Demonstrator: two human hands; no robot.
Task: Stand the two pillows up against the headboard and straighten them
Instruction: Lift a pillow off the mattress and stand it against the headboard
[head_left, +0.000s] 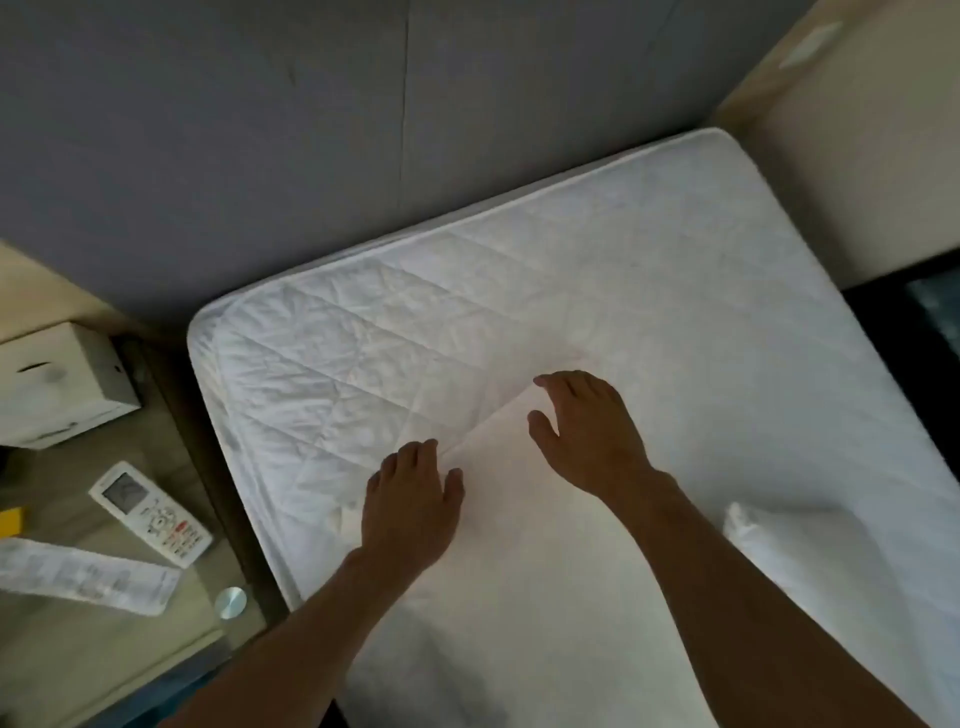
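Observation:
A grey padded headboard (311, 130) stands behind the white quilted mattress (649, 270). A smooth white fabric piece (530, 571) lies flat on the mattress in front of me; I cannot tell whether it is a pillow or a sheet. My left hand (410, 499) lies palm down at its upper left edge. My right hand (587, 431) rests flat on its top edge with the fingers apart. The puffy corner of a white pillow (753, 530) shows to the right of my right forearm, lying on the bed.
Left of the bed is a glass-topped bedside table (62, 665). On it lie a white remote control (150, 512), a white box (57, 384), a long paper slip (83, 574) and a yellow item (10, 522). A beige wall (857, 156) borders the bed's right side.

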